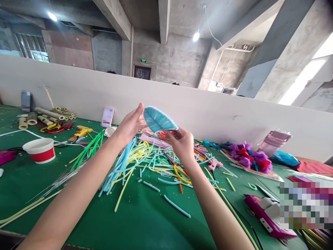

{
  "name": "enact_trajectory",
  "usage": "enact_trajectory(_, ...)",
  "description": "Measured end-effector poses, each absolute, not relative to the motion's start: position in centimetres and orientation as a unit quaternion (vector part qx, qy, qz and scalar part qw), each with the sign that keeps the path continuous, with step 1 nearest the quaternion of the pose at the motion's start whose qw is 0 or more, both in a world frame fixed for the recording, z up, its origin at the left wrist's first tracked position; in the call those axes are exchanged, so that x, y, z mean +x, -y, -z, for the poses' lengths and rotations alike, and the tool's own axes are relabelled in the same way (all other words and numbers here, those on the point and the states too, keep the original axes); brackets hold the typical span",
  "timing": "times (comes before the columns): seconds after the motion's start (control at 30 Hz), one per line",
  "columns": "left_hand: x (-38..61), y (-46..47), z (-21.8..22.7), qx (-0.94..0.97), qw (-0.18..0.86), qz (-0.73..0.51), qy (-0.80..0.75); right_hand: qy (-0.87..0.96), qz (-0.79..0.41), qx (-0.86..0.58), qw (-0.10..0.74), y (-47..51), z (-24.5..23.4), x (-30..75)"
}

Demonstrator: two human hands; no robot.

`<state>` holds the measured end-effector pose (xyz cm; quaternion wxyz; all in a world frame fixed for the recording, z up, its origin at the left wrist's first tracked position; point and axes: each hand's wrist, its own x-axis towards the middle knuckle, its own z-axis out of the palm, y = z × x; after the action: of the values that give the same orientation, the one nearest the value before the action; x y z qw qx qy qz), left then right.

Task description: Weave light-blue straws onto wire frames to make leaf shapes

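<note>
I hold a light blue leaf-shaped piece made of pipe cleaners [159,120] up above the table. My left hand [131,125] touches its left tip with straightened fingers. My right hand [182,142] pinches its lower right end, where the stem is. Below both hands lies a loose heap of pipe cleaners [142,156] in blue, yellow, pink and green on the green table [145,218].
A white and red bowl [40,150] stands at the left, with a yellow glue gun [82,131] and cardboard tubes [50,116] behind it. A pink glue gun [214,163], purple and red flowers [249,158] and a magenta tool [267,215] lie at the right. A white partition [208,111] borders the table.
</note>
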<state>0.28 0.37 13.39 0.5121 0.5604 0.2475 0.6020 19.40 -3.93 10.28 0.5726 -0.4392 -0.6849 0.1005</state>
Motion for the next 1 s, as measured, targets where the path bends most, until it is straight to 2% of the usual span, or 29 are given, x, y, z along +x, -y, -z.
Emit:
enact_trajectory(0.13,-0.4,-0.5,-13.4,0.531,0.604,-0.535,-0.26,0.755,0.188,-0.415,0.472,3.5,-9.7,20.4)
enact_trajectory(0.23,-0.4,-0.5,-13.0,0.536,0.596,-0.529,-0.28,0.776,0.285,-0.387,0.408,3.2,-9.3,20.7)
enact_trajectory(0.3,-0.3,-0.8,-12.8,0.534,0.582,-0.544,-0.282,0.771,0.308,-0.388,0.4,3.0,-9.2,20.7)
enact_trajectory(0.5,-1.5,-2.8,-12.4,0.499,0.48,-0.672,-0.263,0.712,0.296,-0.483,0.415,2.4,-9.2,21.2)
enact_trajectory(0.6,-2.1,-3.6,-12.3,0.494,0.45,-0.701,-0.249,0.705,0.243,-0.534,0.398,2.3,-9.4,21.7)
enact_trajectory(0.77,-2.5,-4.0,-12.0,0.53,0.433,-0.684,-0.253,0.764,0.121,-0.549,0.316,2.5,-10.0,22.3)
enact_trajectory(1.0,-2.9,-3.6,-11.9,0.601,0.418,-0.6,-0.322,0.758,0.119,-0.593,0.247,2.8,-11.0,23.2)
